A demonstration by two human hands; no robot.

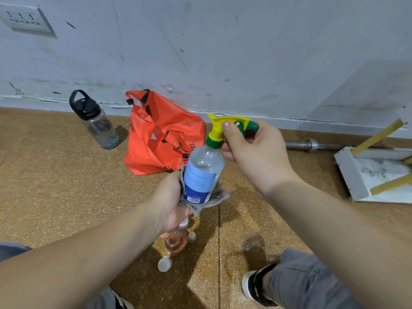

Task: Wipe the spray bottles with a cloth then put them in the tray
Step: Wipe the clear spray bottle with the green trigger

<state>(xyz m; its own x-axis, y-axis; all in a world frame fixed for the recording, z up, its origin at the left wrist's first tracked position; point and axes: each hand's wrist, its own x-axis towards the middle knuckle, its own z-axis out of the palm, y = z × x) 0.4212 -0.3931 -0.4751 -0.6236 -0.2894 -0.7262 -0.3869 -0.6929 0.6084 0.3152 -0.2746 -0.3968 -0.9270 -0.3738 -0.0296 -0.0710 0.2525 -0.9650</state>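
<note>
A clear spray bottle [201, 175] with a blue label and a yellow-and-green trigger head is held upright above the floor. My right hand [252, 152] grips the trigger head and neck. My left hand [169, 201] holds a grey cloth [217, 197] wrapped round the bottle's lower half. Below the hands, a small amber bottle [176, 241] and two white caps [165, 264] lie on the floor. A white tray [376, 175] with yellowish rails sits at the right edge.
An orange plastic bag [160, 134] and a dark-lidded water bottle [95, 121] stand by the wall. A metal bar [312, 145] lies along the skirting. My shoes and grey trouser legs [296, 279] are at the bottom; a wet patch [254, 246] marks the cork-coloured floor.
</note>
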